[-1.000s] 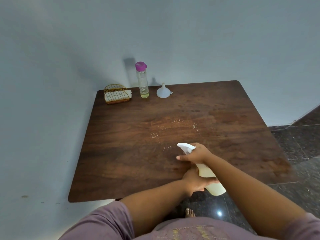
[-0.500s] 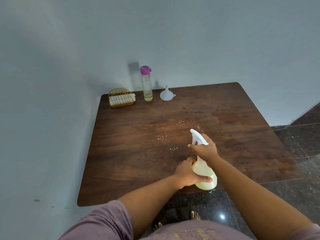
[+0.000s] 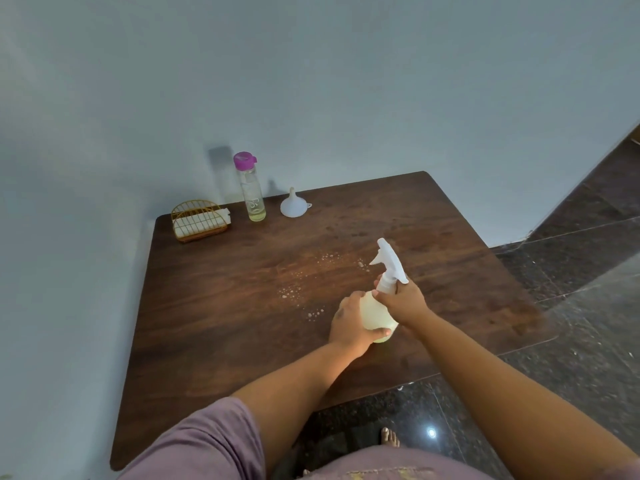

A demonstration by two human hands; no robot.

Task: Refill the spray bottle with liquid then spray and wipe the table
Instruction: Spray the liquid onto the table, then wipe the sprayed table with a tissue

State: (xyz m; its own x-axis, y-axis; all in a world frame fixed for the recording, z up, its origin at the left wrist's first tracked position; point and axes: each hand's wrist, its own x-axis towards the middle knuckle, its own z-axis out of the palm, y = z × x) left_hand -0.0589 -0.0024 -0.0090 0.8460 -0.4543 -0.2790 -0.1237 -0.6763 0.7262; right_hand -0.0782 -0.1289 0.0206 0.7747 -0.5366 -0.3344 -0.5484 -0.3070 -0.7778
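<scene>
A pale yellow spray bottle (image 3: pixel 375 315) with a white trigger head (image 3: pixel 389 263) stands upright over the middle of the brown wooden table (image 3: pixel 225 323). My left hand (image 3: pixel 349 327) wraps the bottle's body from the left. My right hand (image 3: pixel 401 301) grips its neck just under the trigger head. Small white droplets (image 3: pixel 294 292) dot the wood left of the bottle. At the back stands a clear bottle (image 3: pixel 252 194) with a pink cap and a little yellow liquid at the bottom. A white funnel (image 3: pixel 293 204) rests upside down beside it.
A gold wire holder (image 3: pixel 199 220) with white cloths or napkins sits at the table's back left corner. Pale walls run behind and to the left. Dark polished floor tiles (image 3: pixel 571 306) lie to the right and in front, with a bare foot (image 3: pixel 389 438) below the table edge.
The spray bottle has risen from a tilt at the near edge to upright further over the table. My right hand slid from the trigger head down to the neck.
</scene>
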